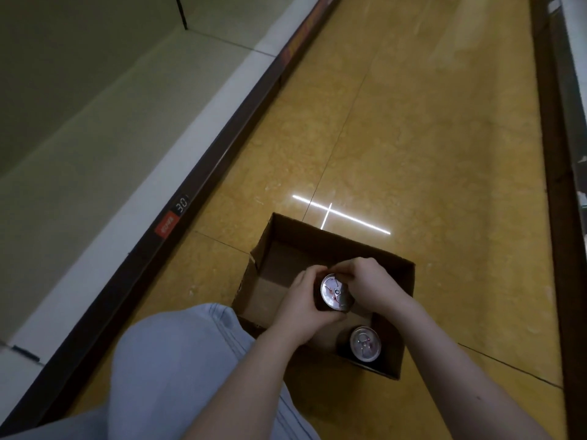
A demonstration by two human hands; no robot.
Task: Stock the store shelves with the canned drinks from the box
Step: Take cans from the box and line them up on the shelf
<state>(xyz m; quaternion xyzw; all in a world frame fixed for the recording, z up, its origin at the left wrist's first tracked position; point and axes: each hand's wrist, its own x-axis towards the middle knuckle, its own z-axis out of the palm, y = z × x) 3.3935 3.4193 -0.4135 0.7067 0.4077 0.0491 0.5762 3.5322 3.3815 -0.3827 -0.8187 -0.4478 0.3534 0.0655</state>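
1. From my end, both hands are on one can. The left hand wraps its side, and the right hand curls its fingers over the far rim. Each grip is closed on that can.
2. The can is upright, lid up, held above the open box, which sits on the floor near the shelf. A second can stands in the box's near right corner.
3. Only these two cans show, so I judge the box is nearly spent.
4. First risk is the handover. If one hand lets go before the other has a full wrap, the smooth can may slip and drop onto the box bottom — a dent at best.
5. Second risk is the swing left. The shelf's dark front rail, with its price label, stands in the path, and a low carry could clip it.
6. The raised knee crowds that same path — I'd lift clear first.
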